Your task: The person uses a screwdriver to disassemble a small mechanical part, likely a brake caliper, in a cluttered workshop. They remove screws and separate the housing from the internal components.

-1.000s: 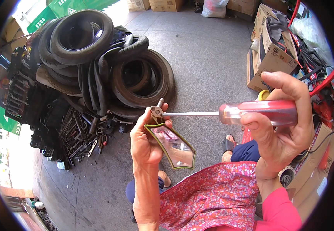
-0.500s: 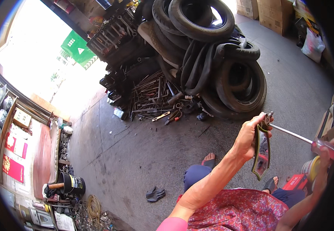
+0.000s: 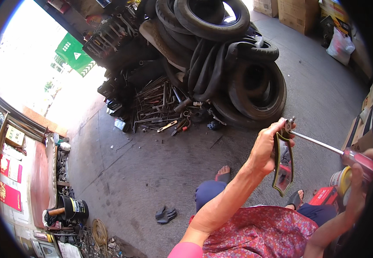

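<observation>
1. Pile of tyres: biggest thing here, on the floor beyond the hands and well apart from them.
2. Heap of loose tools: on the floor just left of the tyres.
3. Screwdriver: right hand grasping its red, clear handle, near the picture's dark rim. I'd line the shaft up straight with the screw axis and push inward while turning.
4. Mirror: dark-edged, hanging below the left hand, above the lap. Best to leave the glass unsqueezed.
5. Metal bracket: at the mirror's top, the left grip clenched around it. The driver's tip meets it; seating is too small to tell. Brace it firmly against twisting, fingertips clear of a slip.
</observation>
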### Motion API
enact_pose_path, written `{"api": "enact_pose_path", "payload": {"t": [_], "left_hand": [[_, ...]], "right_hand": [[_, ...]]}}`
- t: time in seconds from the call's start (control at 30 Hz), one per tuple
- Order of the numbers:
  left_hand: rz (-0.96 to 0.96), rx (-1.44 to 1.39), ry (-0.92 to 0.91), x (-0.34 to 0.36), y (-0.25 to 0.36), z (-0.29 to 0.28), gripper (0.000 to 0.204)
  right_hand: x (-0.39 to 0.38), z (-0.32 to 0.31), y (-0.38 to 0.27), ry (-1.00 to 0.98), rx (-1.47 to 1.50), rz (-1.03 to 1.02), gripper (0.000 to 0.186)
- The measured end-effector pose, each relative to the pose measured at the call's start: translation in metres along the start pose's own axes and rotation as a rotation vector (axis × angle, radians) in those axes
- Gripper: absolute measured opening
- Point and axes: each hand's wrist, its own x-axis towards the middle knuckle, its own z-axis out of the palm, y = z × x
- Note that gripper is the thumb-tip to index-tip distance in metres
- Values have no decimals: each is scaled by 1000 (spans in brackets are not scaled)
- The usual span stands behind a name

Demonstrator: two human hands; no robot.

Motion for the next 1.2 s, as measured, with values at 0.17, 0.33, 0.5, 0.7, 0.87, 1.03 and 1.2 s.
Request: {"api": "enact_pose_path", "payload": {"t": [0.17, 0.33, 0.5, 0.7, 0.87, 1.03, 1.2], "left_hand": [[-2, 25, 47, -4, 1, 1, 22], [-51, 28, 46, -5, 2, 6, 27], [-57, 53, 64, -6, 1, 6, 22], [-60, 11, 70, -4, 4, 8, 24], [-103, -68, 40, -7, 9, 14, 27], [-119, -137, -4, -4, 6, 2, 29], [-111, -100, -23, -1, 4, 2, 29]], "right_hand": [[7, -2, -21, -115, 308, -67, 39], [9, -3, -25, -100, 283, -70, 56], [8, -2, -27, -111, 298, -50, 60], [14, 1, -28, -87, 294, -111, 60], [7, -8, -25, -67, 260, 6, 60], [2, -30, -18, -157, 118, 81, 53], [-2, -35, -23, -46, 77, 117, 54]]}}
